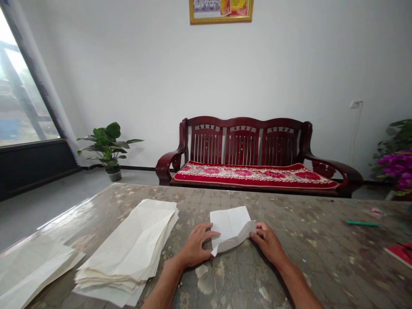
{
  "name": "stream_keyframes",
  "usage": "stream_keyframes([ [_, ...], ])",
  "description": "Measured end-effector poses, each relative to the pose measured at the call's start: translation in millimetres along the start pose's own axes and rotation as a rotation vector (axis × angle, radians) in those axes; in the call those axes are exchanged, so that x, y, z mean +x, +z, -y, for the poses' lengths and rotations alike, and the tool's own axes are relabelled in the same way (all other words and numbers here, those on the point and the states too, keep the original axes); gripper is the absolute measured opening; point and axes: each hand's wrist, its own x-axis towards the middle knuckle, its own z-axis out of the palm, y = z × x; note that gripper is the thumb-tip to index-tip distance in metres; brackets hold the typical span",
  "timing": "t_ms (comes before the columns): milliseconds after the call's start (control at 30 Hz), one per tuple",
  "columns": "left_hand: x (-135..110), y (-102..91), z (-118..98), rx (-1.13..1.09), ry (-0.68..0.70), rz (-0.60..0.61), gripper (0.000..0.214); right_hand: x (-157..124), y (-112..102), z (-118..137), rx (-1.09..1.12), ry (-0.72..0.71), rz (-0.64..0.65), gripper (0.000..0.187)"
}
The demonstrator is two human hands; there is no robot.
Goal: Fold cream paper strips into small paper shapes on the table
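A small white sheet of lined paper (229, 221) lies on the patterned table in front of me, its near edge curled up and partly folded over. My left hand (200, 244) rests at the sheet's left side, fingers spread, with fingertips touching its edge and near corner. At the right end of the raised edge, my right hand (264, 241) pinches the paper between thumb and fingers. Left of my hands lies a thick stack of white paper sheets (128, 244), slightly uneven at the edges.
More white sheets (35, 270) lie at the table's left end. A green pen (363, 223) and a red booklet (401, 254) are on the right of the table (322, 253). Beyond it stand a dark red wooden bench (243, 146) and a potted plant (111, 148).
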Motion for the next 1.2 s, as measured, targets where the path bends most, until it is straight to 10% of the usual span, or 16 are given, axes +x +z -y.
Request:
stream_keyframes([
  [333,16.4,13.5,-12.6,-0.04,-0.117,-0.195,0.018,2.9,5.6,-10.7,-0.106,0.038,-0.111,0.046],
  [800,30.0,24.1,-38.3,0.424,-0.399,-0.248,0.029,4.5,4.9,4.9,-0.726,0.137,-0.088,0.041],
  [1200,27.9,28.4,-39.8,0.576,-0.395,-0.351,0.018,5.5,5.8,21.3,-0.818,0.209,-0.067,0.034],
])
